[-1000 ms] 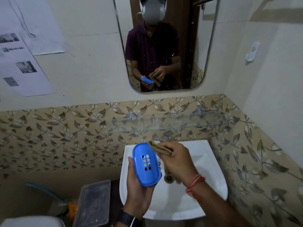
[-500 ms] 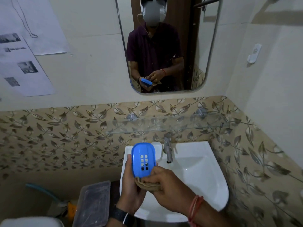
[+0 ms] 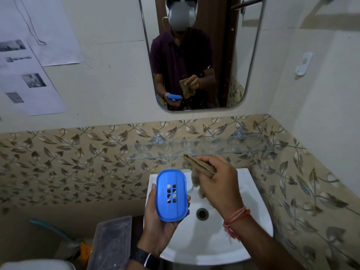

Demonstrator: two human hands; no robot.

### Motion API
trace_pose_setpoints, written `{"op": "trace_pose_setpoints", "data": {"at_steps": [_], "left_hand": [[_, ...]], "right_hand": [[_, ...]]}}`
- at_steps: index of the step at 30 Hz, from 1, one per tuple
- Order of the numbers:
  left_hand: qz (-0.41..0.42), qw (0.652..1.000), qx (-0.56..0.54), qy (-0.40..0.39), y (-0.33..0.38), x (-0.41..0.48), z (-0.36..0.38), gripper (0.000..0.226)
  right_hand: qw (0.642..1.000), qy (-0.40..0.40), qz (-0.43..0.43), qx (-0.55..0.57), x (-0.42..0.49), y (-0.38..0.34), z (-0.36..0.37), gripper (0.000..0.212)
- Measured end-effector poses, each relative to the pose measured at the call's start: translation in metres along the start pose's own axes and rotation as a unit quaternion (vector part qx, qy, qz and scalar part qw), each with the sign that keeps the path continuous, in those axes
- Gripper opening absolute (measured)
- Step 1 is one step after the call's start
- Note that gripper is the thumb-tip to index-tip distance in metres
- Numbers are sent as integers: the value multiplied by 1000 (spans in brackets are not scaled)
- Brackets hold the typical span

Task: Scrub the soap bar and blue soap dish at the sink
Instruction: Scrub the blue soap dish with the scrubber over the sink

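The blue soap dish (image 3: 171, 194), an oval tray with several drain slots in its middle, lies in my left hand (image 3: 158, 228), held over the left side of the white sink (image 3: 251, 217). My right hand (image 3: 218, 182) is raised to the dish's upper right, clear of it, gripping a folded brown scrub pad (image 3: 198, 166) just below the glass shelf. The pad does not touch the dish. No soap bar shows in this view. The tap is hidden behind my right hand.
A glass shelf (image 3: 194, 148) runs along the leaf-patterned tiles above the sink. The mirror (image 3: 196, 55) reflects the person and both hands. A clear plastic box (image 3: 112, 241) stands left of the sink, with a toilet lid (image 3: 37, 265) at the bottom left. The drain (image 3: 202, 213) sits mid-basin.
My right hand with the scrub pad went from the dish's top down to its lower end, then lifted up and right, away from the dish. The left hand tilted the dish flatter.
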State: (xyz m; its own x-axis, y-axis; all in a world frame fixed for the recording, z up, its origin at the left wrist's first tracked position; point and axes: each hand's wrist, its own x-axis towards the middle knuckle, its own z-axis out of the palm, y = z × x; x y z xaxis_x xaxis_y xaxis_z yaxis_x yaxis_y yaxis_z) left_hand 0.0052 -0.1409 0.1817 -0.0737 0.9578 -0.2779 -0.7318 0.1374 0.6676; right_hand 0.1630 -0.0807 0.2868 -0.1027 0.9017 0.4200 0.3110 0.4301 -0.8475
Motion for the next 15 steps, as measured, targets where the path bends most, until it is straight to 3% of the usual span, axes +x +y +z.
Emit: {"op": "trace_pose_setpoints", "data": {"at_steps": [2,5,8,15], "left_hand": [[2,1000,1,3,-3,1,2,74],[14,1000,-5,5,-7,2,8,67],[22,1000,-13,3,-10,2,9,62],[27,997,22,68,-23,-1,3,75]], "right_hand": [[995,-6,-74,-61,4,-3,2,38],[970,-123,-167,-129,-16,2,20,44],[973,-152,-149,-92,-47,16,34,33],[969,-196,-128,-83,-75,26,22,36]]}}
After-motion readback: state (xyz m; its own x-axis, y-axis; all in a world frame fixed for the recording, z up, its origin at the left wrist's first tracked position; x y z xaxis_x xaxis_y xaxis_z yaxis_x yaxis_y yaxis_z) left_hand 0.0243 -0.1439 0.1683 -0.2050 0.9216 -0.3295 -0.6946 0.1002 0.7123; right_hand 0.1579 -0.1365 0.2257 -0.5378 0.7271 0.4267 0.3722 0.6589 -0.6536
